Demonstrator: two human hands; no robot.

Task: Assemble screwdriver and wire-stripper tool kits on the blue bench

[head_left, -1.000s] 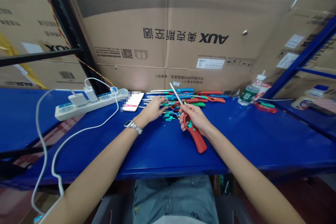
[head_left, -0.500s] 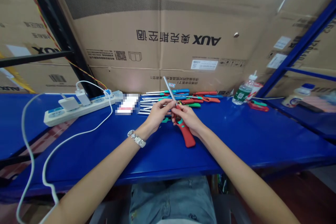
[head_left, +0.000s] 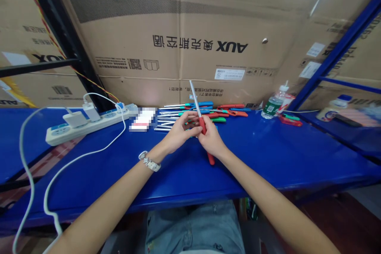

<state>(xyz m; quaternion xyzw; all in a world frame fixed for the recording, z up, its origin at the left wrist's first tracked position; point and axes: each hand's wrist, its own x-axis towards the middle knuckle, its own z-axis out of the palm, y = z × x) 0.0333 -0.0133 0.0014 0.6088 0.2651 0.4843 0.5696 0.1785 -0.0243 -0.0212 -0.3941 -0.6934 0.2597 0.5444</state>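
My right hand is wrapped round the red handle of a long-necked gas lighter, whose silver tube points up and away from me. Edge-on to me, the handle pokes out below my palm. My left hand is closed at the lighter's upper body, the thumb against the red part and the fingers curled by the base of the tube. Just behind both hands lies a pile of similar lighters with red, blue and green handles, their metal tubes pointing left. My fingers hide part of the pile.
On the left of the blue table a white power strip holds plugs and cables. A blurred-out card lies beside it. A clear bottle with a green label stands right, near a red-and-green item. Cardboard closes the back.
The lighter has been turned about its length, so its handle now shows edge-on and its trigger side is out of sight. Its tube stands more upright. My left fingers have shifted slightly.
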